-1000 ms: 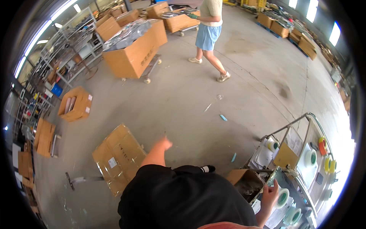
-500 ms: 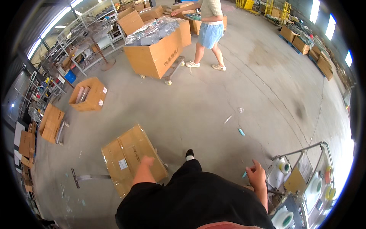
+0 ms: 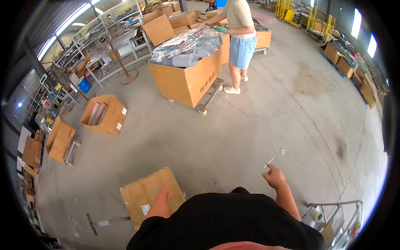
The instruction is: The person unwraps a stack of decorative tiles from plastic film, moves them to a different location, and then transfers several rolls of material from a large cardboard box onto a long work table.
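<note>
My left hand point(image 3: 166, 192) hangs in the air over a flat taped cardboard box point(image 3: 135, 198) with a white label, at the lower left. Motion smears its fingers, so their pose is unclear. At the right, my right hand point(image 3: 274, 178) is raised in front of my body, its fingers loosely bent and apart with nothing in them. Behind its fingertips, a thin pale strip point(image 3: 270, 161) lies on the floor, beside a small clear scrap point(image 3: 283, 151).
Ahead, a large carton point(image 3: 175, 85) of grey rolls and clear film stands on a wheeled dolly point(image 3: 208, 98); a gloved co-worker point(image 3: 241, 37) stands beside it. An open box of rolls point(image 3: 114, 121) sits left. A metal-framed cart point(image 3: 333, 208) is at lower right, a T-shaped metal bar point(image 3: 108, 223) at lower left.
The loaded carton and floor items appear nearer and lower in view. My right hand has risen and reaches further forward. The co-worker's legs have come closer together.
</note>
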`<control>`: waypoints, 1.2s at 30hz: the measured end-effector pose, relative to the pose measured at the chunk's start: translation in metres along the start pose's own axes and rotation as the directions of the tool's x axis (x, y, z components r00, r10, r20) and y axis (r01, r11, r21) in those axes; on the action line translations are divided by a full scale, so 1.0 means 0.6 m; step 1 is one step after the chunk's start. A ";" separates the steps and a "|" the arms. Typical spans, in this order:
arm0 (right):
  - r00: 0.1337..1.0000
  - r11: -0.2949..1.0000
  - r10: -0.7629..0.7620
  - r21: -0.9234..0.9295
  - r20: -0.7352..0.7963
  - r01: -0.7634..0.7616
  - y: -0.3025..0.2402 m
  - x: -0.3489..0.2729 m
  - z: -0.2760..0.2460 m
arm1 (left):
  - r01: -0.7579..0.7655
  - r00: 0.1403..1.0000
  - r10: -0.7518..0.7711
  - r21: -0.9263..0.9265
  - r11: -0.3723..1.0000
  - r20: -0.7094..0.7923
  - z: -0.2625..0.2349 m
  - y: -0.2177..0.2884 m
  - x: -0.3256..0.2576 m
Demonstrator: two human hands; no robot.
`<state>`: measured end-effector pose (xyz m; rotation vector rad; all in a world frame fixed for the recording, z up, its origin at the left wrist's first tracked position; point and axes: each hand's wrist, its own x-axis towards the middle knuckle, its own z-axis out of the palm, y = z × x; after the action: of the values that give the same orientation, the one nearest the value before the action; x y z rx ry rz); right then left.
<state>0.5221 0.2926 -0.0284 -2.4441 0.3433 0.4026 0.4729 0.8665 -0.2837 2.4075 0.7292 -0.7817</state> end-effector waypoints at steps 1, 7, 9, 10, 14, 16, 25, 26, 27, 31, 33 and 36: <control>1.000 1.000 0.005 0.000 -0.002 -0.005 -0.013 0.039 0.002 | -0.039 0.998 0.035 -0.059 0.998 -0.059 -0.039 0.050 0.017; 0.996 0.994 0.012 -0.105 0.085 -0.003 -0.121 0.321 0.047 | -0.234 0.972 0.223 -0.179 0.956 -0.076 -0.248 0.285 0.151; 0.996 0.994 -0.020 -0.104 0.092 0.030 -0.174 0.433 0.059 | -0.241 0.970 0.222 -0.299 0.923 -0.097 -0.298 0.323 0.223; 0.995 0.994 -0.029 -0.101 0.098 0.039 -0.196 0.490 0.074 | -0.252 0.967 0.236 -0.200 0.947 -0.100 -0.317 0.332 0.267; 0.978 0.979 -0.102 -0.157 0.180 0.131 -0.307 0.700 0.122 | -0.331 0.942 0.318 -0.134 0.934 -0.107 -0.446 0.414 0.358; 0.959 0.963 -0.187 -0.152 0.213 0.222 -0.410 0.778 0.118 | -0.300 0.948 0.272 -0.181 0.937 -0.163 -0.501 0.391 0.443; 0.978 0.983 -0.157 -0.070 0.135 0.167 -0.742 1.036 0.091 | -0.599 0.694 0.507 -0.018 0.801 -0.510 -0.930 0.615 0.818; 0.984 0.988 -0.145 -0.041 0.101 0.150 -0.769 1.062 0.102 | -0.642 0.634 0.556 0.035 0.766 -0.538 -0.978 0.644 0.865; 0.987 0.989 -0.134 -0.045 0.094 0.139 -0.789 1.087 0.116 | -0.708 0.595 0.592 -0.007 0.706 -0.543 -1.020 0.678 0.908; 0.997 0.999 0.017 0.050 -0.077 -0.013 -0.859 1.157 0.173 | -0.818 0.449 0.715 0.074 0.570 -0.536 -1.174 0.816 1.095; 0.990 0.995 0.097 0.039 -0.105 -0.093 -0.897 1.176 0.196 | -0.857 0.314 0.811 0.221 0.466 -0.494 -1.220 0.884 1.173; 0.982 0.986 0.168 0.019 -0.086 -0.166 -0.945 1.200 0.216 | -0.850 0.342 0.833 0.234 0.472 -0.436 -1.264 0.994 1.260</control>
<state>1.3494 0.7040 -0.0804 -2.4340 0.5896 0.3645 1.6478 1.1336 -0.0591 2.4723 -0.4406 0.3292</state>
